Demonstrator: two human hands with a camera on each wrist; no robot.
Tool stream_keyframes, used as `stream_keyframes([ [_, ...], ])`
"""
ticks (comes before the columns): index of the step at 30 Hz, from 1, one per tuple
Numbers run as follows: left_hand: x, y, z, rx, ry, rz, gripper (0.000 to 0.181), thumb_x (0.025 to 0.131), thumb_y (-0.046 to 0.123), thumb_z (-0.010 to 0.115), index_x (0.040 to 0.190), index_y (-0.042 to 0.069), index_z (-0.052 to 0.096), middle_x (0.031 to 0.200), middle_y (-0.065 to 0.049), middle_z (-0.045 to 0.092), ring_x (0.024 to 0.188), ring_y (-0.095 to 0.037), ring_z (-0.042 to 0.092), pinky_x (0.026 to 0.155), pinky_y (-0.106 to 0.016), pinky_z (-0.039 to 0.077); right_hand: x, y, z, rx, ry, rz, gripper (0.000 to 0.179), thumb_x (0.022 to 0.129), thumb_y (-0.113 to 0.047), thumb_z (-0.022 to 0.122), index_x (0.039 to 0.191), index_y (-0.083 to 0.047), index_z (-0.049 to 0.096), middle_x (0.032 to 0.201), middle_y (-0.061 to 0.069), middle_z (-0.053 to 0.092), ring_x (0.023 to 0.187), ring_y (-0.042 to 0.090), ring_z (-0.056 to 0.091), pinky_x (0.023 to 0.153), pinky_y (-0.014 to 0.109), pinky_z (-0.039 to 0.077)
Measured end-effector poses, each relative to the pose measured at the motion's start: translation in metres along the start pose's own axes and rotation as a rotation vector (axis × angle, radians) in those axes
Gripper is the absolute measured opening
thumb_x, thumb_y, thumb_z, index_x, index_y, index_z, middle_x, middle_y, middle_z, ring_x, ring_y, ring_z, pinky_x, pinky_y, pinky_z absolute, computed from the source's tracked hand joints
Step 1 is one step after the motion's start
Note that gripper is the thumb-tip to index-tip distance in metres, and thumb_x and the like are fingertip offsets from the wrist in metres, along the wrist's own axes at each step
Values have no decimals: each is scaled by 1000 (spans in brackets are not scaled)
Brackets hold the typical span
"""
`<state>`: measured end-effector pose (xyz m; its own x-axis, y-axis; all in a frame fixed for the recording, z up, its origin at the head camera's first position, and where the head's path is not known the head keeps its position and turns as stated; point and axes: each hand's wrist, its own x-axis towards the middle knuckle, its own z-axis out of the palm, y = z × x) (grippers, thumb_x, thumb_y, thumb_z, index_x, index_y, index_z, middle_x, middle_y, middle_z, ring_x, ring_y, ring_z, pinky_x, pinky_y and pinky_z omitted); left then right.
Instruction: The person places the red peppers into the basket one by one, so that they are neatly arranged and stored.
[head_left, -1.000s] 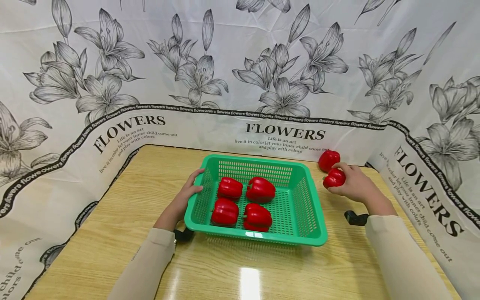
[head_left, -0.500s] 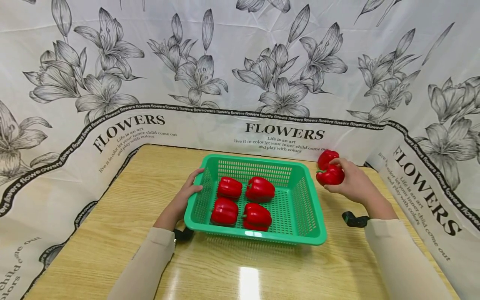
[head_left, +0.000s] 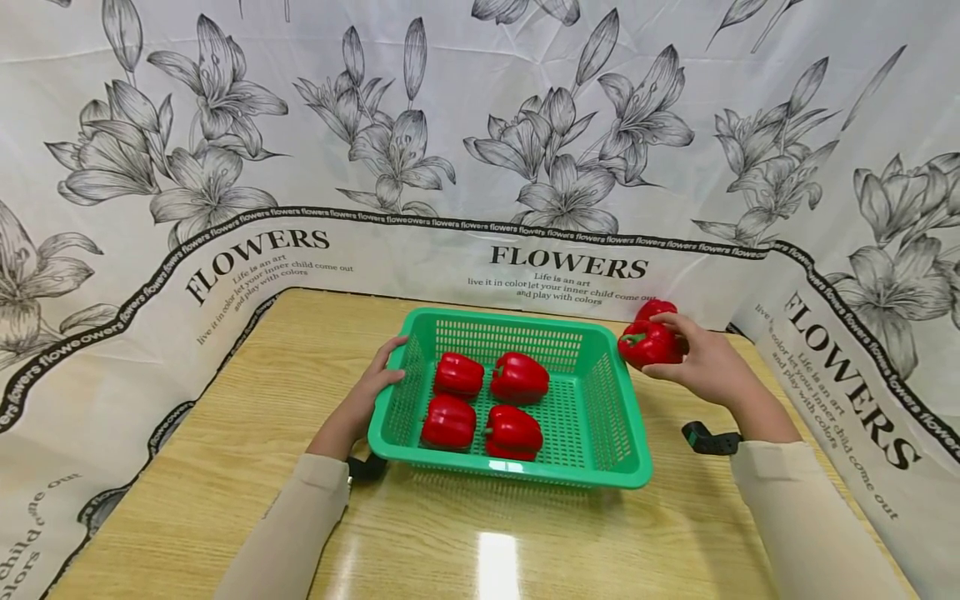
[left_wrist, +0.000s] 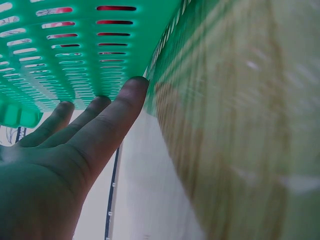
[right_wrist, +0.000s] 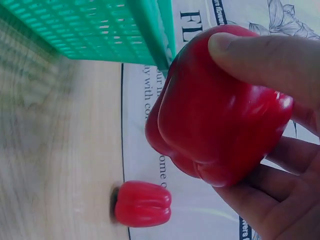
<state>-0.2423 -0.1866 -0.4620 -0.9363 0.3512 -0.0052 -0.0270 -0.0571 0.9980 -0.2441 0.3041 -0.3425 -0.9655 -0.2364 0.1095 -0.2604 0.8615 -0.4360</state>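
Observation:
My right hand (head_left: 716, 371) holds a red bell pepper (head_left: 648, 346) between thumb and fingers, just off the right rim of a green plastic basket (head_left: 517, 477). Its green stem points toward the basket. In the right wrist view the thumb lies along the side of that pepper (right_wrist: 225, 110), with the other fingers under it. A further bell pepper (head_left: 655, 309) sits behind on the table, partly covered. My left hand (head_left: 367, 400) touches the basket's left side; the left wrist view shows straight fingers (left_wrist: 107, 125) with tips against the outer wall. Several bell peppers (head_left: 519, 377) lie inside, in the left half.
The basket stands on a wood-grain table (head_left: 247, 442). A white cloth (head_left: 420, 258) printed with flowers and lettering hangs along the back and both sides. A black device (head_left: 708, 439) is at the right wrist.
My right hand has brought its bell pepper left and slightly up, toward the basket's rim, turning it so the stem shows. The left hand and basket stay almost still.

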Motion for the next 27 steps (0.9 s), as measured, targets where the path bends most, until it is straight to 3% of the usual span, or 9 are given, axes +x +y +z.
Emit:
stream_keyframes([
  [7, 0, 1, 0, 11, 0, -6, 59, 99, 28, 40, 152, 38, 15, 154, -14, 21, 127, -44, 41, 86, -46, 51, 0, -11, -3, -30, 56, -98, 74, 81, -29, 78, 142, -5, 43, 130, 26, 50, 111, 45, 53, 87, 59, 48],
  [14, -1, 4, 1, 18, -1, -7, 59, 100, 27, 38, 153, 36, 14, 154, -15, 21, 128, -46, 40, 86, -47, 51, -1, -25, -6, -72, 80, -149, 74, 79, -30, 80, 141, -6, 47, 134, 25, 50, 110, 43, 54, 86, 58, 48],
  [27, -1, 3, 1, 3, -6, -7, 58, 100, 27, 38, 152, 38, 15, 154, -14, 20, 128, -45, 40, 86, -47, 51, -4, -53, -5, -82, 8, -186, 77, 76, -35, 81, 142, -11, 48, 127, 15, 59, 105, 31, 58, 84, 50, 50],
])
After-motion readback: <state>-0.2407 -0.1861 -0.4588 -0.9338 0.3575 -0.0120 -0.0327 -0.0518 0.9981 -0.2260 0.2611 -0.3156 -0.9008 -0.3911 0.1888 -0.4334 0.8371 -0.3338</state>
